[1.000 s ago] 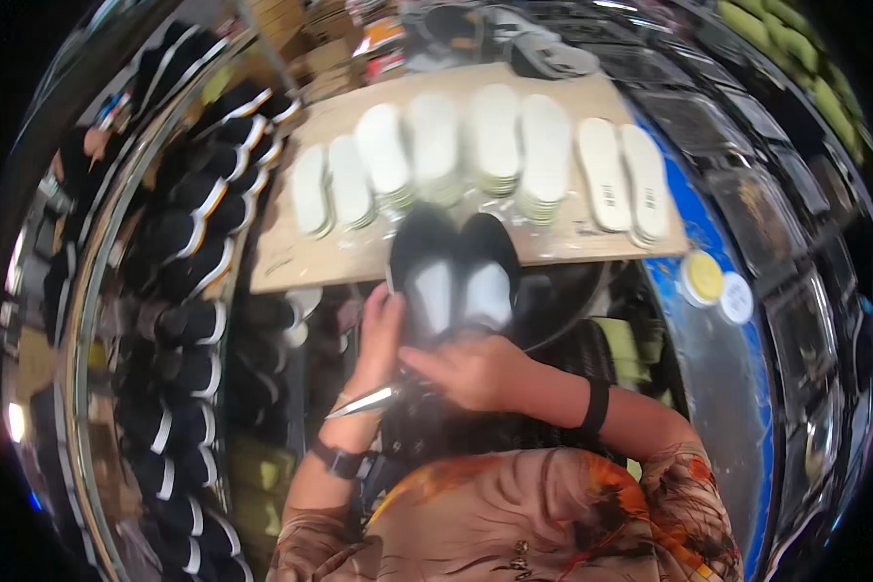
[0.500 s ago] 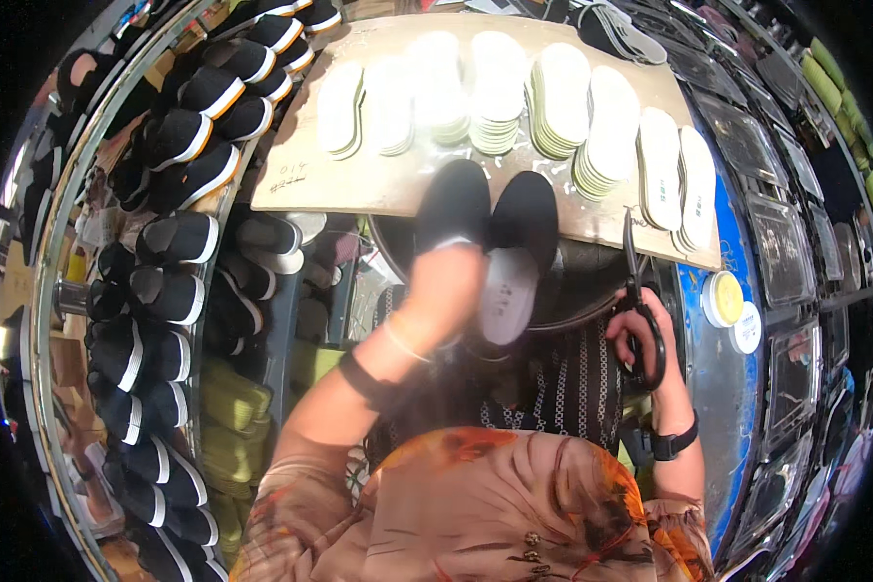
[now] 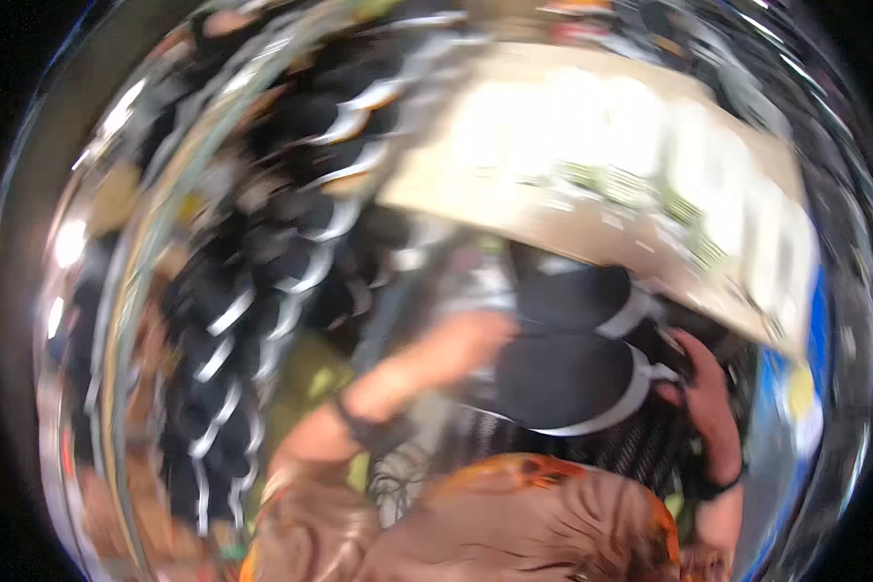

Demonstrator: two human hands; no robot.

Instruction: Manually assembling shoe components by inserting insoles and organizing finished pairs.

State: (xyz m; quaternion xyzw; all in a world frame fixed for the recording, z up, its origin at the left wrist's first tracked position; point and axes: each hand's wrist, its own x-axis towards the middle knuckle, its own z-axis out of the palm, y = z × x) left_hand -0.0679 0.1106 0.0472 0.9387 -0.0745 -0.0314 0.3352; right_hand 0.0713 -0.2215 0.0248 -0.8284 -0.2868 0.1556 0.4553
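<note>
A pair of black shoes with white sole edges lies sideways over my lap, one above the other in view. My left hand, blurred, is closed at their left end. The white rims of the soles face right, towards my right hand. That hand is curled round the black-handled scissors, close beside the shoes; the blades are lost in blur and shadow. Beyond the shoes is a light wooden board bearing several stacks of white insoles with green undersides.
Rows of black shoes with white soles fill a metal-railed rack on the left. On the right is a blue surface with a round yellow-topped tub. Green stacked material sits low on the left.
The shoes have come from the board's near edge down towards my lap and turned sideways, soles' rims to the right. The whole view has swung left and blurred. My right hand is now beside the shoes.
</note>
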